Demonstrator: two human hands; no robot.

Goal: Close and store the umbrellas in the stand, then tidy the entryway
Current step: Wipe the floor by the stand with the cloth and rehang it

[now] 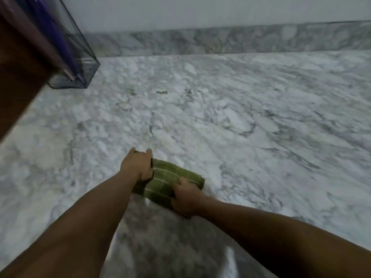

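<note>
Head view: both hands grasp a folded green cloth (172, 181) lying on the marble floor (241, 117), left hand (138, 166) at its far-left edge, right hand (185, 198) at its near edge. A clear stand (80, 57) (purple umbrella (60, 37) inside) sits far left by the wall.

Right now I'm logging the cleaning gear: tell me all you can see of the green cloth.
The green cloth is a folded, towel-like rectangle with pale grid lines, lying flat on the marble floor. The left hand grips its far-left end; the right hand presses and grips its near edge.
</note>
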